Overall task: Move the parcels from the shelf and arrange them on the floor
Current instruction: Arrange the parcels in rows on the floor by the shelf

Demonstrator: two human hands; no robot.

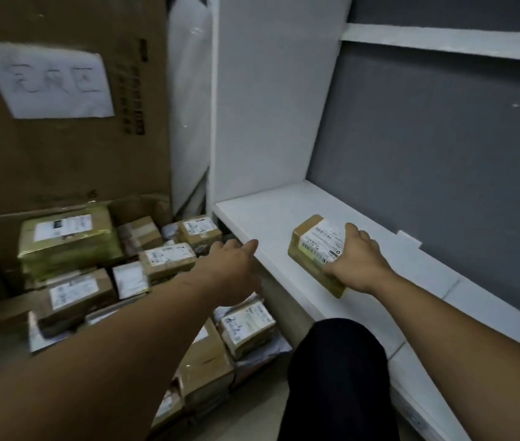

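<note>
Head view: I am low at the white shelf (252,211), with one dark-clad knee (338,377) close to its front edge.
Right hand (359,261): it grips the parcel (312,246) from above, fingers curled over the labelled top. This is the only parcel I can see on the shelf.
Parcel position: it lies skewed near the front edge with its label up, so I judge a short pull toward me frees it.
Left hand (236,265): it holds nothing. The fingers are stretched loose above the floor parcels (169,259), just off the shelf's corner, probably ready to steady the load.
Floor stack: the boxes are packed tight and mostly label up, between the big carton (61,160) and the shelf side.
Open room: the board is bare around the parcel and the upper shelf (443,39) is well overhead. The strip of floor (252,415) beside my knee looks like the freest spot.
</note>
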